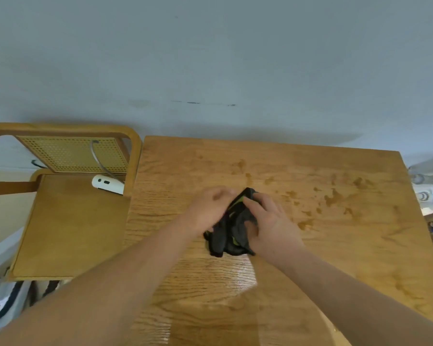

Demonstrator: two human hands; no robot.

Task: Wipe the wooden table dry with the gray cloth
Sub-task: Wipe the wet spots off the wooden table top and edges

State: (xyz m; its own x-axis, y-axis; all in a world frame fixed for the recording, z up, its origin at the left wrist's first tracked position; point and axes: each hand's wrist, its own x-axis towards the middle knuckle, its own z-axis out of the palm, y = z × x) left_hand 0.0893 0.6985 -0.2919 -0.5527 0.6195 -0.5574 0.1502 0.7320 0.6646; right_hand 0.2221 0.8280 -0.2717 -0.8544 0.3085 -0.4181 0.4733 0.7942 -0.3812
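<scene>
A dark gray cloth (229, 233) with a yellow-green edge lies bunched near the middle of the wooden table (335, 245). My left hand (206, 211) grips its left side with curled fingers. My right hand (270, 223) holds its right side, fingers curled over the upper corner and thumb on the fabric. Wet spots and streaks (335, 198) darken the wood to the right of the cloth and behind it. A shiny wet patch (225, 275) lies in front of the cloth.
A wooden chair (68, 221) with a cane back stands against the table's left edge; a white power strip (108, 184) with a gray cable lies on its seat. A pale wall runs behind. Patterned fabric (428, 186) shows past the table's right edge.
</scene>
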